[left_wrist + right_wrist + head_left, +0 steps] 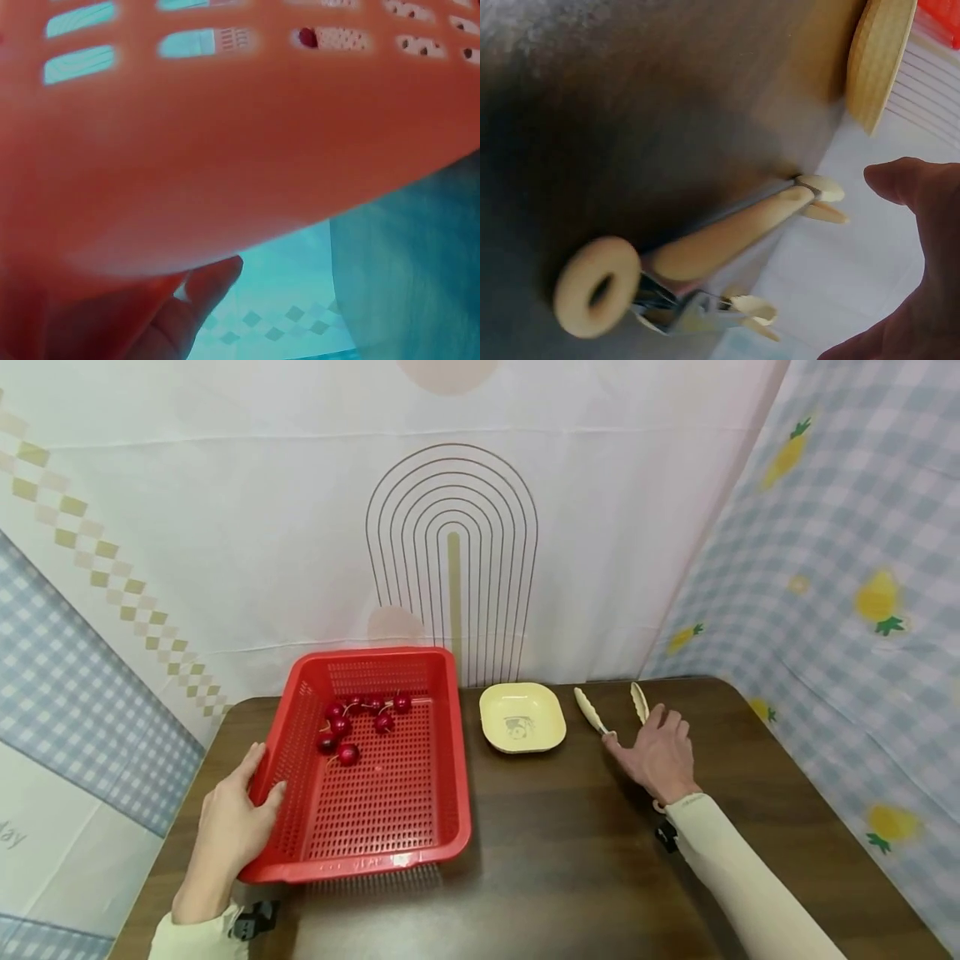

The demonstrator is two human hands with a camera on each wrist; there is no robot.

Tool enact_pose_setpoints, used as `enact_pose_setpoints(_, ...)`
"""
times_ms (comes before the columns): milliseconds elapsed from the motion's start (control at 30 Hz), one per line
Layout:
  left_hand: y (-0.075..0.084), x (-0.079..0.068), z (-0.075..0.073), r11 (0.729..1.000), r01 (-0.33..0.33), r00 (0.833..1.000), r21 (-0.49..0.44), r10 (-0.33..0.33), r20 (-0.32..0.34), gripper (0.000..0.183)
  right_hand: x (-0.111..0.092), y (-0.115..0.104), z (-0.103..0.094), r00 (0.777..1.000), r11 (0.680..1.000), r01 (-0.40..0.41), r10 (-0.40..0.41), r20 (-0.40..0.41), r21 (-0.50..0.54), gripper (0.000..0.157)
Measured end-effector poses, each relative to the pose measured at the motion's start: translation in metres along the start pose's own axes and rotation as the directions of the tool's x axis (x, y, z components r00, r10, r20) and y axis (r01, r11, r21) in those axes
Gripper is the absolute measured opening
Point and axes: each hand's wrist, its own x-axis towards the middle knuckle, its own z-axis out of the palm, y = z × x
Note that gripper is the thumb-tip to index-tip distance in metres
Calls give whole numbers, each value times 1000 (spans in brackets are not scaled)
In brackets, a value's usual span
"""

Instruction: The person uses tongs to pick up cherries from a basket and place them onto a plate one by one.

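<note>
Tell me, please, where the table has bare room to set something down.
The table is barest in front of the yellow dish, between the red basket and the right sleeve; another patch lies between that sleeve and the checked curtain. It is crowded where the left hand grips the basket, and around the tongs beside the right hand.

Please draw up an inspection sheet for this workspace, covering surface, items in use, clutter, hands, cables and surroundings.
Surface: table, dark, wood-patterned.
Basket: red, perforated, near the left hand.
Cherries: several, stems visible, inside the basket toward its far end.
Dish: yellow, right of the basket, a printed figure inside.
Tongs: right of the dish, tips spread.
Clutter: nothing seen.
Left hand: holds the basket's left rim.
Right hand: by the tongs, its thumb not touching them.
Cables: nothing seen.
Surroundings: white cloth behind, checked cloth at both sides.
</note>
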Motion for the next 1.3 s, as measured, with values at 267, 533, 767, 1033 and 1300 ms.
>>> enact_pose_setpoints(267,-6,0,-3,1000,0,1000,6,1,-23,67,3,3,9,1000,1000,-19,19,13,-14,109)
enact_pose_setpoints(533,-2,1,-1,1000,-3,1000,-21,2,-27,67,4,10,18,994,997,-21,28,103,-76,95)
enact_pose_setpoints(767,-2,0,2,1000,-6,1000,-23,5,-26,65,6,16,27,995,996,-32,39,89,-84,84)
enact_pose_setpoints(1033,-3,0,3,1000,-15,999,-25,14,-34,65,8,15,29,994,998,-58,61,91,-39,80)
enact_pose_setpoints(1300,-4,1,4,1000,-12,999,-21,11,-31,65,8,15,30,990,995,-100,101,102,-15,83)
